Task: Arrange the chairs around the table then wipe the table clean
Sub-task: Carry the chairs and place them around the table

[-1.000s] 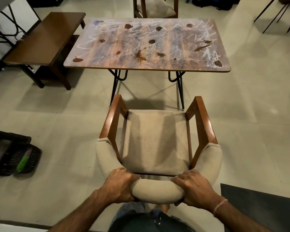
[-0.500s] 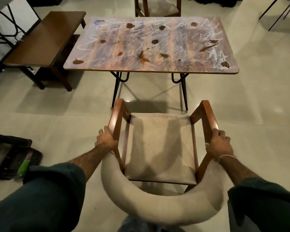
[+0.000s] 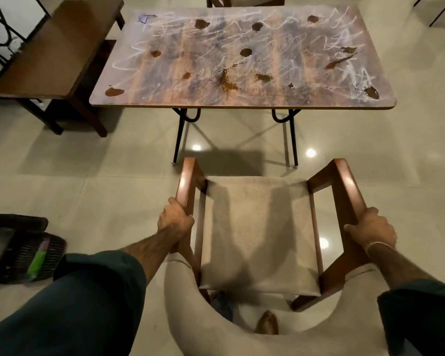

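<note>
The chair (image 3: 257, 232) stood on the tiled floor (image 3: 88, 188) just in front of the person, its padded seat facing the near long edge of the table (image 3: 242, 106) and its curved upholstered backrest (image 3: 242, 337) closest to the body. The left hand (image 3: 175, 222) grasped the left wooden armrest (image 3: 188, 181) with fingers curled round it, and the right hand (image 3: 370, 228) clasped the right armrest (image 3: 344, 186) the same way. The chair's front-to-back line ran at right angles to the table's long axis, which lay left to right across the view. The armrest tips sat near the feet of the black metal legs (image 3: 177, 140), short of the tabletop edge, with a strip of bare floor between. Open tile lay on both sides of the chair. The tabletop was covered in white scribbles and scattered brown stains (image 3: 228, 82). A second chair (image 3: 244, 0) showed at the table's far side. A low wooden bench (image 3: 54, 47) stood just beside the table's left end. To the left, on the floor, a dark basket (image 3: 34, 255) held something green (image 3: 37, 260). Dark sleeves (image 3: 88, 291) covered the upper forearms, and a bare foot (image 3: 267, 323) showed under the backrest.
</note>
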